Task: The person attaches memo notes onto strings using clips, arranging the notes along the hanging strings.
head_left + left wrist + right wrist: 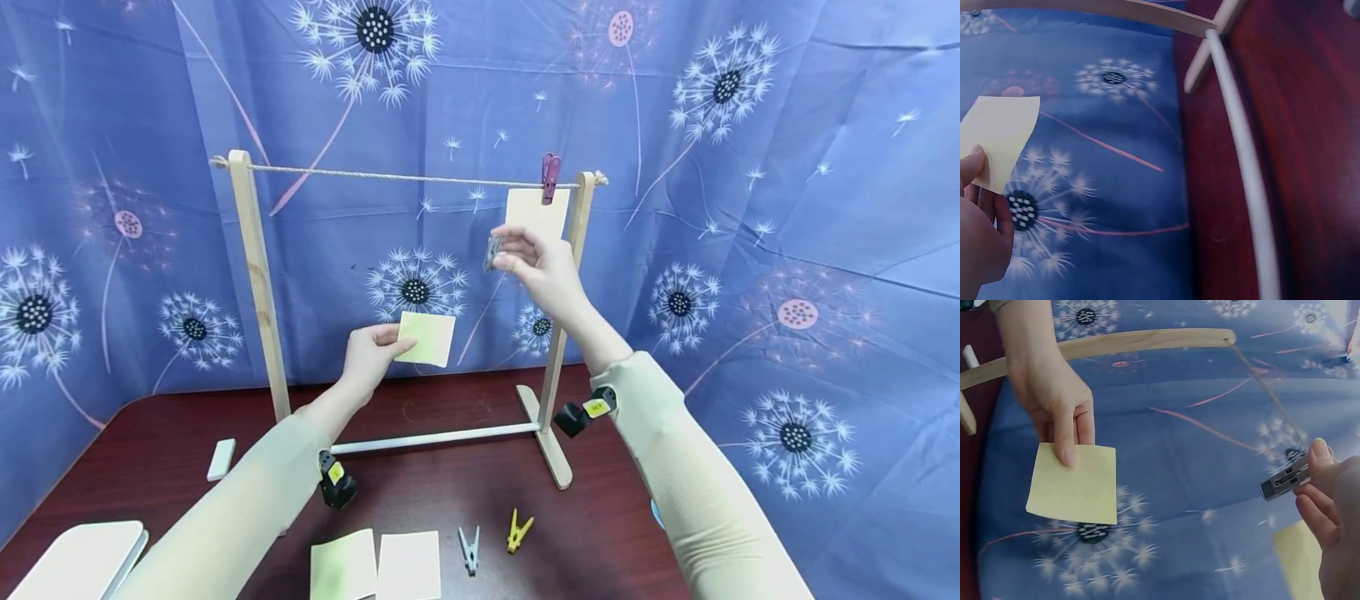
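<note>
In the head view my left hand [369, 358] pinches a pale yellow sticky note [426, 338] by its left edge, thumb in front. My right hand [542, 268] is raised higher, holding a grey clothespin [492, 252] between thumb and fingers; the right wrist view shows the same clothespin [1285, 481] side on. Behind the right hand, another pale note [536, 212] hangs from the rope line [390, 176], clipped by a purple clothespin [551, 178]. The held note is below the rope and apart from it.
The rope spans two wooden posts [259, 283] joined by a white bar [435, 438]. On the dark red table lie a grey-blue clothespin [469, 551], a yellow clothespin [519, 531], two paper pads [409, 567], a small white block [221, 460] and a white case [86, 562].
</note>
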Motion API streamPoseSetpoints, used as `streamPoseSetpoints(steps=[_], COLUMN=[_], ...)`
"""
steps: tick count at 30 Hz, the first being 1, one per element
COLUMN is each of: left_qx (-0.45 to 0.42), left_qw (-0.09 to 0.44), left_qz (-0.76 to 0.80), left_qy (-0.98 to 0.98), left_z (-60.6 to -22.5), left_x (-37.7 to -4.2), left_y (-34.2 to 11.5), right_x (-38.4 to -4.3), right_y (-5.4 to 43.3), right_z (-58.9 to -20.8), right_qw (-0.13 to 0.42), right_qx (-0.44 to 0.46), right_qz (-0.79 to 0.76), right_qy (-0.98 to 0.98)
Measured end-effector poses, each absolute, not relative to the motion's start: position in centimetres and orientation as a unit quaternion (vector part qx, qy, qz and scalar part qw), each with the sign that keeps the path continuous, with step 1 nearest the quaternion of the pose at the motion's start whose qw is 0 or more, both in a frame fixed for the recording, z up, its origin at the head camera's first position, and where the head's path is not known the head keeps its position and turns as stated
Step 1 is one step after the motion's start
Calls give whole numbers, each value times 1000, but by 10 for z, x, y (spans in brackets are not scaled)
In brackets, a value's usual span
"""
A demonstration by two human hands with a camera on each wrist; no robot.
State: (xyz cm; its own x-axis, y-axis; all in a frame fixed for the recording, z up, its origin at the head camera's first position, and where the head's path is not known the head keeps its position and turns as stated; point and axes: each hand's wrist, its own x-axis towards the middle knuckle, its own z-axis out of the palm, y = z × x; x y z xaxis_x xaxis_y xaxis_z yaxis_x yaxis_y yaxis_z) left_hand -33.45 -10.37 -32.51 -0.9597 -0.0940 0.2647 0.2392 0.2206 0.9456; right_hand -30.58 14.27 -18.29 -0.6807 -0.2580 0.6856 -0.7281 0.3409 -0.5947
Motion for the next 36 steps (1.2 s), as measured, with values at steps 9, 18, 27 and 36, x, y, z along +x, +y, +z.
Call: streamPoseSetpoints(steps=[9,18,27,36], left_qx=[-56,-67,-88,-107], left_qw=[160,178,196,211], left_qz=[-653,-677,-698,-724], left_qy=[-738,-710,-683,-648], left_z=[-288,-257,-230,-215], left_x=[-343,-343,-340,-340], left_y=[-94,-87,-78,-60], right_x=[-311,-315,-319,-327], right_y=[132,124,118,111], right_z=[-132,-99,-79,-73], right_qw=[297,355,356,325], right_qx=[327,307,277,244], right_qz=[481,475,461,446], right_qy=[-757,-744,-765,-797])
